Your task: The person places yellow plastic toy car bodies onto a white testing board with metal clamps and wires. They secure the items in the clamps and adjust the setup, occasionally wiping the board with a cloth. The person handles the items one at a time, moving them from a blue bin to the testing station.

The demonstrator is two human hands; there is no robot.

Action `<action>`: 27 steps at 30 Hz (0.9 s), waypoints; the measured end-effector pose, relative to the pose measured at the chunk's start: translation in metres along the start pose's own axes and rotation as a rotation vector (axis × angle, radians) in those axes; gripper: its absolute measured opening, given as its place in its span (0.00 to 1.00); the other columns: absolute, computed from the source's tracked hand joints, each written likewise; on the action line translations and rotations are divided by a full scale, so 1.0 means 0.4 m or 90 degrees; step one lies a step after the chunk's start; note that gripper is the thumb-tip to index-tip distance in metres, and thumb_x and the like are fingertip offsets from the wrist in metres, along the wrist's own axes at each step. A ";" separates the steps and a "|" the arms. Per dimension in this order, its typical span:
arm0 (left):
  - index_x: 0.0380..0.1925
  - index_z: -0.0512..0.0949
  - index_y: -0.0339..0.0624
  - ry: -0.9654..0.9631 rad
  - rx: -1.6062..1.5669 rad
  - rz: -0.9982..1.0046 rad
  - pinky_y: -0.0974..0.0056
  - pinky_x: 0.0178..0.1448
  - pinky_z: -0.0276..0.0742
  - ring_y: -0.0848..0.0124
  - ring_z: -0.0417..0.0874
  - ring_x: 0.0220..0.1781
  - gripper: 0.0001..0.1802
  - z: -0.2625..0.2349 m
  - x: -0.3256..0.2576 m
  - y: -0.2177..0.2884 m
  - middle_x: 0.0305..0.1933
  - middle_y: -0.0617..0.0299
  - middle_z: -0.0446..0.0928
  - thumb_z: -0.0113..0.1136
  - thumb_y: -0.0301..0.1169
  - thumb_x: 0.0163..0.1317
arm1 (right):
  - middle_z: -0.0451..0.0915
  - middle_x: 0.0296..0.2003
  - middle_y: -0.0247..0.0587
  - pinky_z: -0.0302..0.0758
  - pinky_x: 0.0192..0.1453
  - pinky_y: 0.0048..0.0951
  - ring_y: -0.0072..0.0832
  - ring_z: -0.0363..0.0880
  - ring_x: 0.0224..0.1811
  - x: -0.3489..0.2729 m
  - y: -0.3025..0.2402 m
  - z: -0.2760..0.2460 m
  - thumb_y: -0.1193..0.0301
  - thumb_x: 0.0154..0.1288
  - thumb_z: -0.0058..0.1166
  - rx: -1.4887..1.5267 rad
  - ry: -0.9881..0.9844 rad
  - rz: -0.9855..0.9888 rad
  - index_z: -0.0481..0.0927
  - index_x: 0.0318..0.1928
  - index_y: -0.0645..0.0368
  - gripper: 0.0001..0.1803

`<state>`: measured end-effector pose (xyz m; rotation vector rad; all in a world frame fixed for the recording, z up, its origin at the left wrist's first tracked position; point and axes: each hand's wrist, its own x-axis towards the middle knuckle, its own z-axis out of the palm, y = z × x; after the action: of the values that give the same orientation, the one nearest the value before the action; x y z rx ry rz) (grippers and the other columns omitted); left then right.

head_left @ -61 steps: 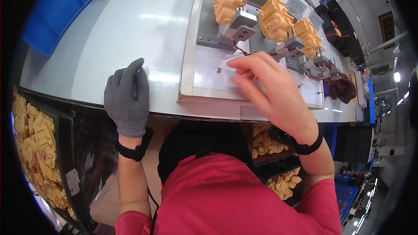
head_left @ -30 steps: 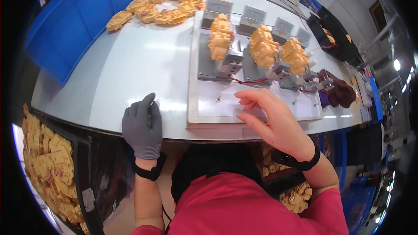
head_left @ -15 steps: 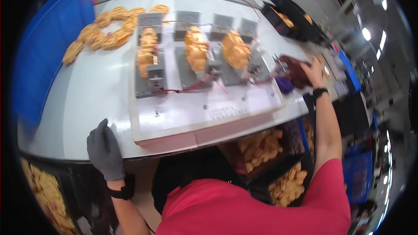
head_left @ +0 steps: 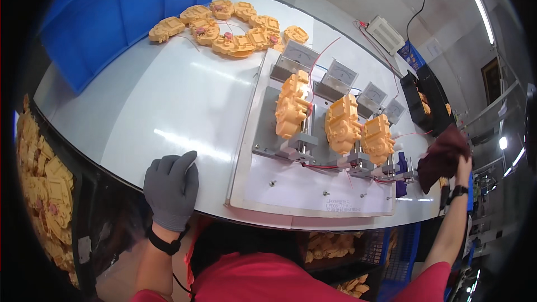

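Right grip (head_left: 464, 168) holding maroon cloth (head_left: 443, 154); left grip (head_left: 172, 190) (palm hidden) can't tell; white board (head_left: 296, 194) stands between, blue bin (head_left: 128, 19) beyond.

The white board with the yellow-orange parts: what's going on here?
A person's right hand holds a dark maroon cloth to the right of the white board. The gray-gloved left hand is at the white table's near edge, holding nothing visible. Three yellow-orange parts are mounted on the board, near gauges; more parts lie in a rough ring beyond.

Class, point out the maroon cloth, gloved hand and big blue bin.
Maroon cloth (head_left: 442, 157), head view: its middle.
Gloved left hand (head_left: 172, 189), head view: its back.
Big blue bin (head_left: 126, 19), head view: its side wall.
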<state>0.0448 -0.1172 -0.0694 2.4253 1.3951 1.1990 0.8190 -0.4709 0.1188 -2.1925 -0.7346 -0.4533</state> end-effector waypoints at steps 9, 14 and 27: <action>0.47 0.83 0.48 -0.075 -0.042 -0.033 0.56 0.44 0.73 0.59 0.79 0.39 0.18 -0.032 0.021 -0.020 0.37 0.60 0.79 0.67 0.29 0.53 | 0.83 0.50 0.49 0.82 0.45 0.36 0.40 0.86 0.45 0.302 -0.880 0.357 0.51 0.67 0.56 -0.198 0.016 -0.193 0.73 0.65 0.56 0.32; 0.52 0.80 0.47 -0.062 0.032 -0.065 0.51 0.57 0.71 0.55 0.77 0.55 0.25 -0.049 0.060 -0.083 0.52 0.55 0.79 0.70 0.32 0.50 | 0.84 0.37 0.37 0.83 0.35 0.28 0.26 0.83 0.34 -0.036 -1.261 0.741 0.64 0.65 0.51 -0.200 -0.525 -0.271 0.78 0.60 0.55 0.23; 0.72 0.62 0.51 -0.030 0.057 -0.096 0.35 0.71 0.66 0.32 0.54 0.77 0.56 -0.036 0.022 -0.122 0.78 0.42 0.53 0.79 0.53 0.44 | 0.79 0.57 0.43 0.79 0.61 0.30 0.27 0.80 0.57 -0.414 -1.670 0.840 0.68 0.74 0.46 0.032 -0.924 -0.416 0.70 0.68 0.59 0.24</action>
<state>0.0037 -0.0863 -0.0760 2.3389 1.6173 1.0609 0.2981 0.0866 0.1865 -1.9030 -2.1562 1.0074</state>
